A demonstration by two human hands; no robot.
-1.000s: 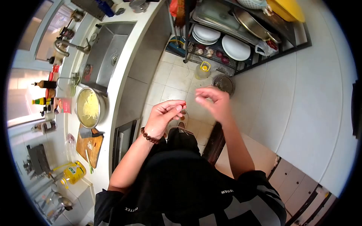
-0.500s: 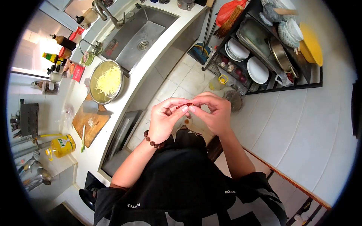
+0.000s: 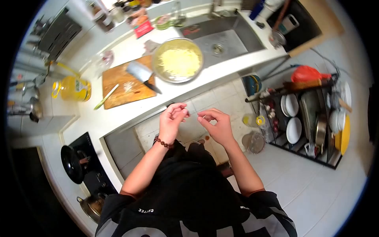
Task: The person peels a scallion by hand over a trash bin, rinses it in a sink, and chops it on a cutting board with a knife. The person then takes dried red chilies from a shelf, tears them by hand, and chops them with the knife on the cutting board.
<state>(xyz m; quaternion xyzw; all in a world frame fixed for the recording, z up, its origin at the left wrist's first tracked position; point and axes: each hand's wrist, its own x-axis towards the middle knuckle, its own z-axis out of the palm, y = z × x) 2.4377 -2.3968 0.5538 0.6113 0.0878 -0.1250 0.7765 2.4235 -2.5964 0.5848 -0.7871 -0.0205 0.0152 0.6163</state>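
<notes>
My left hand [image 3: 172, 123], with a brown bead bracelet at the wrist, is held over the floor in front of my body. Its fingers are curled towards the thumb, and whatever it may hold is too small to make out. A short gap separates it from my right hand [image 3: 215, 125], whose thumb and fingertips are drawn together in a pinch; no object can be made out there. Beyond them on the counter are a metal bowl [image 3: 155, 73] of pale yellow shreds [image 3: 179, 62], and a wooden board [image 3: 114, 93] bearing a cleaver [image 3: 139, 71], chopped white bits and a green-white stalk [image 3: 106, 96].
A sink [image 3: 237, 37] lies right of the bowl. An oil bottle [image 3: 75, 89] stands at the left, with a black wok [image 3: 72, 164] on the stove below. On the right, a dark rack [image 3: 335, 162] holds plates and pans; a bin [image 3: 253, 142] stands nearby.
The view has swung towards the counter and stove. Half a second ago my hands were together on a small dark red piece; now they are apart and that piece is not visible.
</notes>
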